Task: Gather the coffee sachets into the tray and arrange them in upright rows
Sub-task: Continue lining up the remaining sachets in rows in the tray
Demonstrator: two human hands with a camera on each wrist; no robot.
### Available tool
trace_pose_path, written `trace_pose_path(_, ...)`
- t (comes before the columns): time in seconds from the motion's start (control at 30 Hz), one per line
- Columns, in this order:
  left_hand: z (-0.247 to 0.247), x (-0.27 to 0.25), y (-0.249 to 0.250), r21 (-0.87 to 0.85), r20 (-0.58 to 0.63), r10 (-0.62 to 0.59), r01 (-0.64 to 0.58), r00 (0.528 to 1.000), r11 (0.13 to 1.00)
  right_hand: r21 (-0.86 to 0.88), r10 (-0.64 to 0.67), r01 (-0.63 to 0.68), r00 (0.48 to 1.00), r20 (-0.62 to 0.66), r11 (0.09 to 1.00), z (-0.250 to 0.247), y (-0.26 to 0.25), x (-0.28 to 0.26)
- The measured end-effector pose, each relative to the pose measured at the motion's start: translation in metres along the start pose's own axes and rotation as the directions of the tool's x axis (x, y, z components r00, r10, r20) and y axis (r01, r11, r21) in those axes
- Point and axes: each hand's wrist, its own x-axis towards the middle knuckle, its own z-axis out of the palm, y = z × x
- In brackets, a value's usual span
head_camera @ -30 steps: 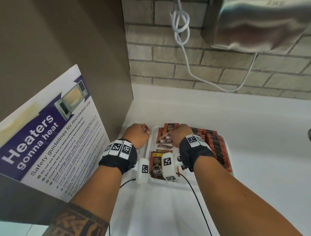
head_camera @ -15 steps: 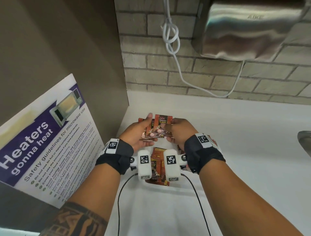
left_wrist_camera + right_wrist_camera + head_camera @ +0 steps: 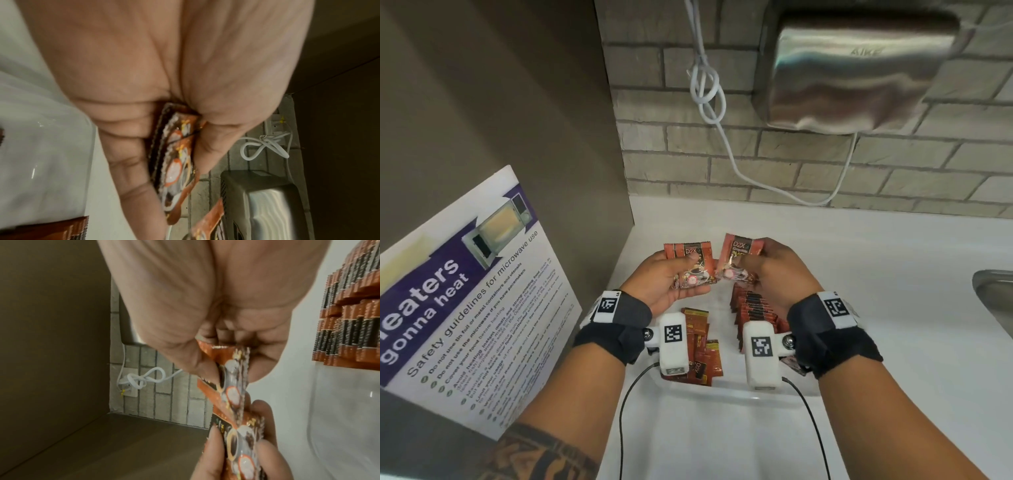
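Both hands are raised above the clear tray. My left hand grips a small stack of orange-brown coffee sachets between thumb and fingers; the left wrist view shows that stack edge-on. My right hand pinches another sachet, seen close in the right wrist view as an orange sachet. In the tray, a row of upright sachets runs along the right side, and loose sachets lie flat at the left.
A laminated microwave safety poster leans at the left against a brown panel. A steel hand dryer and knotted white cable hang on the brick wall. A sink edge shows at the right of the white counter.
Both hands have lifted out of the tray with sachets. The bundle held together half a second ago is now split, one part in each hand, slightly apart.
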Motion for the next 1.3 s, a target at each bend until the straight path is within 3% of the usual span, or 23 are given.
trace_pose_path(0.1, 0.007, -0.002, -0.002, 0.021, 0.003, -0.001, 0.001, 1.000, 1.000, -0.033, -0.029, 0.032, 0.994, 0.103, 0.999, 0.000, -0.002, -0.006)
trace_pose_path(0.2, 0.013, -0.004, -0.003, 0.044, 0.068, 0.007, -0.010, 0.998, 0.999, -0.195, -0.120, 0.133, 0.990, 0.078, 0.972, 0.003, 0.000, -0.007)
trace_pose_path(0.33, 0.016, -0.010, -0.004, 0.245, 0.170, 0.061, -0.103, 0.984, 0.964, -0.314, -0.178, 0.196, 0.980, 0.083, 0.929, 0.004, 0.000, -0.008)
trace_pose_path(0.5, 0.010, -0.014, -0.004, 0.350, 0.145, 0.102, -0.147, 0.984, 0.925, -0.455, -0.301, 0.312, 0.948, 0.099, 0.834, -0.004, -0.014, -0.007)
trace_pose_path(0.6, 0.011, -0.015, -0.006, 0.444, 0.162, 0.119, -0.180, 0.980, 0.878, -0.410, -0.261, 0.302, 0.953, 0.155, 0.860, -0.002, -0.025, -0.004)
trace_pose_path(0.67, 0.010, -0.011, -0.006, 0.526, 0.115, 0.193, -0.224, 0.974, 0.820, -0.426, -0.248, 0.310, 0.949, 0.195, 0.850, 0.000, -0.033, -0.002)
trace_pose_path(0.77, 0.008, -0.005, -0.004, 0.590, 0.076, 0.241, -0.239, 0.967, 0.771, -0.572, -0.301, 0.380, 0.925, 0.232, 0.727, -0.001, -0.042, 0.001)
trace_pose_path(0.9, 0.010, -0.002, -0.007, 0.633, 0.078, 0.217, -0.216, 0.973, 0.743, -0.709, -0.299, 0.424, 0.905, 0.304, 0.563, 0.002, -0.051, 0.006)
trace_pose_path(1.0, 0.002, 0.003, -0.013, 0.654, -0.010, 0.112, -0.078, 0.994, 0.752, -0.796, -0.286, 0.412, 0.907, 0.310, 0.444, 0.004, -0.056, 0.015)
trace_pose_path(1.03, -0.001, 0.004, -0.015, 0.707, -0.046, 0.043, 0.002, 0.998, 0.708, -0.816, -0.271, 0.386, 0.917, 0.291, 0.430, 0.003, -0.058, 0.019)
trace_pose_path(1.07, -0.003, 0.006, -0.018, 0.809, -0.075, -0.026, 0.076, 0.997, 0.582, -0.835, -0.252, 0.355, 0.930, 0.268, 0.420, 0.003, -0.060, 0.024)
trace_pose_path(1.13, -0.001, 0.009, -0.023, 0.977, -0.101, -0.117, 0.120, 0.988, 0.175, -0.871, -0.206, 0.293, 0.952, 0.227, 0.395, 0.003, -0.060, 0.035)
trace_pose_path(1.17, 0.002, 0.012, -0.027, 0.996, -0.086, -0.146, 0.090, 0.985, 0.021, -0.885, -0.179, 0.264, 0.961, 0.209, 0.385, 0.003, -0.059, 0.042)
trace_pose_path(1.2, 0.006, 0.015, -0.031, 0.996, -0.067, -0.179, 0.055, 0.982, -0.070, -0.896, -0.155, 0.239, 0.969, 0.193, 0.373, 0.004, -0.057, 0.047)
trace_pose_path(1.3, 0.014, 0.032, -0.043, 0.976, -0.019, -0.275, -0.042, 0.961, -0.214, -0.916, -0.084, 0.185, 0.983, 0.166, 0.355, 0.007, -0.047, 0.062)
